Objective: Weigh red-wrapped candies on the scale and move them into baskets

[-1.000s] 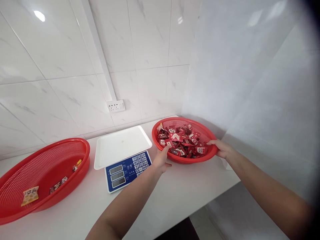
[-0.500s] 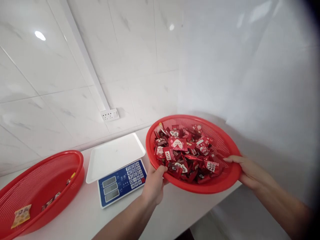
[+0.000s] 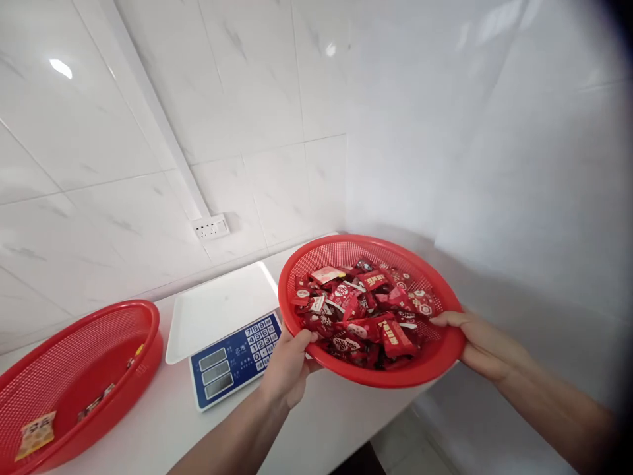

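Note:
I hold a round red mesh basket [image 3: 341,252] in both hands, lifted off the white counter and tipped slightly toward me. It is heaped with several small red-wrapped candies [image 3: 363,310]. My left hand [image 3: 287,363] is closed on the near left rim, thumb over the edge. On the right rim my right hand [image 3: 482,343] grips with the thumb on top.
A white-trayed weighing scale [image 3: 225,330] with a blue keypad stands on the counter [image 3: 163,422] just left of the basket. A second red mesh basket [image 3: 74,369] at far left holds a few wrapped candies. A wall socket [image 3: 211,227] sits above. Tiled walls close the corner behind and to the right.
Both hands took hold of the candy basket and lifted it off the counter toward me and slightly left. The candies shifted inside.

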Tool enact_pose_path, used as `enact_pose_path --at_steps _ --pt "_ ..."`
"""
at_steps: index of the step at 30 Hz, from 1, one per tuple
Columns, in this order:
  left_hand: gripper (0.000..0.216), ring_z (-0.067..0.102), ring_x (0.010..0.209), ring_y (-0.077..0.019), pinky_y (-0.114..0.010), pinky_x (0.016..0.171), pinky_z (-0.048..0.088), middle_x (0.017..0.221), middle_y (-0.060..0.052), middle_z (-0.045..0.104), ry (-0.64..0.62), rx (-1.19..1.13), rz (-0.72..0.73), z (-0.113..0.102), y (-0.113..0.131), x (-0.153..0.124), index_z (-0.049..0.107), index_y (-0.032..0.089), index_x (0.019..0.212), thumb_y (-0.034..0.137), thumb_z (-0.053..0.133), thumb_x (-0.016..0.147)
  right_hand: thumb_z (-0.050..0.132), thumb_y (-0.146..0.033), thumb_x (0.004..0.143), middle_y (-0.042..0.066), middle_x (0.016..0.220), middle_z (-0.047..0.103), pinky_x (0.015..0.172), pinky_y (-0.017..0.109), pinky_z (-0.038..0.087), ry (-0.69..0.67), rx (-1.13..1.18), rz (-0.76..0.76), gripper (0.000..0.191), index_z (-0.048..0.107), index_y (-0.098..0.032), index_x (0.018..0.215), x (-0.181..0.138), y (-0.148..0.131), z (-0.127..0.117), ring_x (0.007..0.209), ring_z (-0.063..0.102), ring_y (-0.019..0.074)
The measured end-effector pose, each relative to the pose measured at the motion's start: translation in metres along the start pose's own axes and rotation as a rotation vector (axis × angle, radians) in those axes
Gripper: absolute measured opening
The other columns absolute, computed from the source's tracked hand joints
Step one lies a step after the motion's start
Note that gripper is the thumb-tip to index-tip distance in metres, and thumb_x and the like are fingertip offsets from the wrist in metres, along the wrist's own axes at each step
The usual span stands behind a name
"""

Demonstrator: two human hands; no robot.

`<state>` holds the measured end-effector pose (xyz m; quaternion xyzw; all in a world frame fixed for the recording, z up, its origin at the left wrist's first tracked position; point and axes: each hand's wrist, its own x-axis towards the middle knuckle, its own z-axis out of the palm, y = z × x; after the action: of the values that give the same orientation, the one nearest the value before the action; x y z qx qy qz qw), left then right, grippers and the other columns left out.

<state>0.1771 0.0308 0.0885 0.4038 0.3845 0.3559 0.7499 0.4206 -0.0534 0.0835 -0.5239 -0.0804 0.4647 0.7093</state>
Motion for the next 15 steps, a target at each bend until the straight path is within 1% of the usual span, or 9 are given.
enact_pose_path --at_steps 3,4,6,8,10,13,15 --pt "0.048 0.061 0.079 -0.0139 -0.027 0.069 0.051 0.099 0.0 0.064 -0.008 -0.021 0.134 0.003 -0.004 0.002 0.045 0.027 0.115 0.013 0.055 0.07 0.057 0.006 0.05 0.002 0.081 0.073 0.065 0.034 0.061 0.038 0.017 -0.169 0.056 0.063 -0.022 0.097 -0.003 -0.007 0.001 0.073 0.07 0.0252" --pt "0.048 0.061 0.081 -0.0139 -0.026 0.069 0.05 0.099 0.001 0.064 -0.006 -0.021 0.152 0.004 -0.006 0.002 0.045 0.027 0.115 0.013 0.055 0.07 0.057 0.007 0.05 0.001 0.081 0.073 0.065 0.033 0.061 0.053 0.029 -0.198 0.057 0.064 -0.023 0.098 -0.003 -0.008 0.001 0.072 0.07 0.0244" --pt "0.049 0.062 0.078 -0.0137 -0.025 0.068 0.05 0.094 0.001 0.065 -0.009 -0.017 0.108 0.003 -0.009 0.005 0.046 0.027 0.114 0.012 0.055 0.069 0.054 0.008 0.05 0.0 0.079 0.073 0.064 0.032 0.061 0.082 0.037 -0.156 0.058 0.064 -0.024 0.098 -0.004 -0.007 -0.001 0.069 0.07 0.023" --pt "0.049 0.062 0.072 -0.0133 -0.027 0.066 0.051 0.087 0.001 0.065 -0.02 -0.013 0.016 0.001 -0.012 0.007 0.046 0.026 0.114 0.011 0.054 0.068 0.051 0.01 0.05 0.001 0.076 0.073 0.062 0.032 0.061 0.087 0.019 -0.052 0.059 0.065 -0.023 0.097 -0.006 -0.005 -0.003 0.066 0.07 0.0229" --pt "0.048 0.062 0.068 -0.0131 -0.028 0.065 0.051 0.083 0.001 0.065 -0.021 -0.013 -0.042 0.0 -0.011 0.008 0.046 0.024 0.113 0.011 0.053 0.067 0.051 0.01 0.051 0.003 0.074 0.073 0.06 0.032 0.061 0.082 0.0 0.01 0.057 0.065 -0.022 0.096 -0.006 -0.004 -0.004 0.065 0.069 0.0233" --pt "0.042 0.063 0.068 -0.0135 -0.029 0.066 0.052 0.087 -0.001 0.067 -0.018 -0.007 -0.034 0.002 -0.006 0.009 0.049 0.022 0.107 0.01 0.054 0.067 0.052 0.009 0.051 0.004 0.074 0.072 0.059 0.031 0.061 0.086 -0.002 0.004 0.053 0.065 -0.021 0.093 -0.006 -0.01 -0.002 0.064 0.069 0.023" --pt "0.037 0.063 0.071 -0.0138 -0.028 0.068 0.053 0.092 -0.001 0.067 -0.031 -0.013 0.035 0.005 -0.003 0.012 0.05 0.022 0.104 0.011 0.056 0.069 0.054 0.008 0.049 0.005 0.076 0.072 0.058 0.031 0.061 0.073 0.009 -0.062 0.051 0.065 -0.02 0.09 -0.004 -0.015 0.001 0.064 0.069 0.023"
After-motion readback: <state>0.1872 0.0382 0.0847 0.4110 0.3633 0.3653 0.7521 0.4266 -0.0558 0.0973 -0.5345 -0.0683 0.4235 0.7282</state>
